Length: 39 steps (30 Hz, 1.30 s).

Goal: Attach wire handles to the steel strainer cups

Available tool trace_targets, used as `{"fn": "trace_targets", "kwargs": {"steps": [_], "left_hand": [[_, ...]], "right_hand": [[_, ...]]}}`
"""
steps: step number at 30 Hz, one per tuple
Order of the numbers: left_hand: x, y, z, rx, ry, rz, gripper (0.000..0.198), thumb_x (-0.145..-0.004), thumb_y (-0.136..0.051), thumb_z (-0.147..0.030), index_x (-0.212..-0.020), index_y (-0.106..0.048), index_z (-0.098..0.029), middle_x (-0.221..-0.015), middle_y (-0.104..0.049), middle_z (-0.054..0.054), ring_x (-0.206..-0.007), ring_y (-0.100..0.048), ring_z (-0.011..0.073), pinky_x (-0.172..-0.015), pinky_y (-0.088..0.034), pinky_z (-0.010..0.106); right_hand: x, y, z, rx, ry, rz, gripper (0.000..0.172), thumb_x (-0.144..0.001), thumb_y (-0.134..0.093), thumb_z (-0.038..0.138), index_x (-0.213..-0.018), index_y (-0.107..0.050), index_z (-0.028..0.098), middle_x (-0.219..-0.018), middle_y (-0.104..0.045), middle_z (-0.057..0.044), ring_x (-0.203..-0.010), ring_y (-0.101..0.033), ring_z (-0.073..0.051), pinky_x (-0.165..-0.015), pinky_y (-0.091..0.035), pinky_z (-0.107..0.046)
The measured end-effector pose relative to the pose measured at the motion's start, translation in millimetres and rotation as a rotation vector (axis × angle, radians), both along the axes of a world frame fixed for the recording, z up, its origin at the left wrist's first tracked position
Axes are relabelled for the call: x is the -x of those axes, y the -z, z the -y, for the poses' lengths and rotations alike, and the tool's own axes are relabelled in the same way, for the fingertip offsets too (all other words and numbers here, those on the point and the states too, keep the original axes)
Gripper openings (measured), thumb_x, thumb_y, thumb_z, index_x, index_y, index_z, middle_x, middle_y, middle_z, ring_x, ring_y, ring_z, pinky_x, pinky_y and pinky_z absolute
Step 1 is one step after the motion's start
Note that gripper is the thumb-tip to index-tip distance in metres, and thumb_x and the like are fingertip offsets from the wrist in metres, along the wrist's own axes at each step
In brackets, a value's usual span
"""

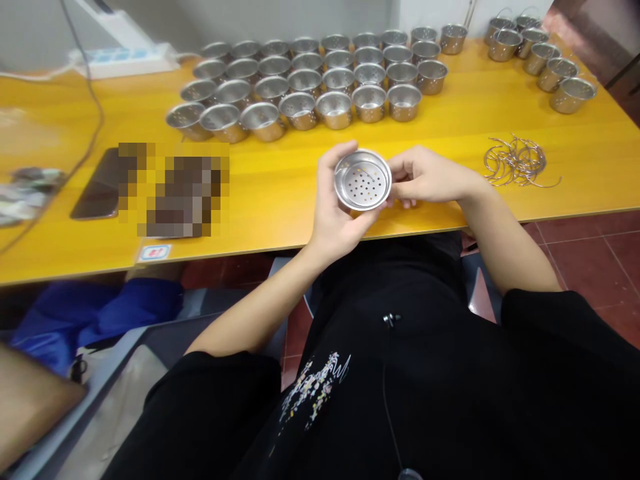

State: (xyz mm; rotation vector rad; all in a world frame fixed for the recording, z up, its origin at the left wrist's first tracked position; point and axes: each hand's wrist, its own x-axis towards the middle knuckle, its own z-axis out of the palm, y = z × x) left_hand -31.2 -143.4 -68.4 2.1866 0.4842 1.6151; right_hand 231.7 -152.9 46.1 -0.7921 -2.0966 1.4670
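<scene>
My left hand [333,213] is wrapped round a small metal strainer basket [364,183], fingers along its far left side and thumb at its near edge. The basket's open top faces me, and round holes show in its bottom. At its right side my right hand [425,175] has its fingers closed against the rim. Whatever these fingers pinch is hidden. To the right of that hand, a tangled pile of curved wire handles [517,163] lies on the yellow table [450,143].
Rows of similar baskets [334,110] fill the table's back. More baskets [573,95] line the right end, a few with raised wire handles. At left are a phone [97,187], a blurred-out dark object [183,197] and a power strip [125,61]. Another person's arm [35,400] shows lower left.
</scene>
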Motion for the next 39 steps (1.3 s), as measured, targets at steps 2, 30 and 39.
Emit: {"fn": "trace_targets", "kwargs": {"steps": [2, 30, 39], "left_hand": [[-1.1, -1.4, 1.9, 0.009, 0.001, -0.010, 0.124, -0.098, -0.080, -0.119, -0.191, -0.032, -0.052, -0.174, -0.060, 0.014, -0.168, -0.071, 0.0544, -0.148, -0.054, 0.086], [2.3, 0.9, 8.4, 0.058, -0.076, 0.014, 0.120, -0.102, -0.086, -0.112, -0.191, -0.028, -0.056, -0.186, -0.044, 0.013, -0.171, -0.062, 0.0516, -0.149, -0.054, 0.086], [2.3, 7.0, 4.4, 0.049, -0.068, -0.024, 0.116, -0.105, -0.085, -0.110, -0.191, -0.035, -0.050, -0.182, -0.052, 0.013, -0.171, -0.064, 0.0521, -0.150, -0.053, 0.085]], "right_hand": [[-1.0, -2.9, 0.9, 0.033, -0.032, -0.020, 0.041, -0.114, -0.110, 0.041, -0.099, -0.082, 0.015, -0.078, -0.076, 0.000, -0.060, -0.063, -0.010, -0.058, -0.053, -0.019], [-19.9, -7.0, -16.9, -0.215, 0.382, -0.342, 0.050, -0.114, -0.098, 0.055, -0.097, -0.060, 0.028, -0.083, -0.081, -0.001, -0.051, -0.058, -0.017, -0.047, -0.041, -0.031], [-19.2, -17.1, 3.3, -0.261, 0.230, -0.140, 0.067, -0.113, -0.105, 0.067, -0.082, -0.066, 0.023, -0.072, -0.069, -0.002, -0.059, -0.059, -0.016, -0.052, -0.045, -0.026]]}}
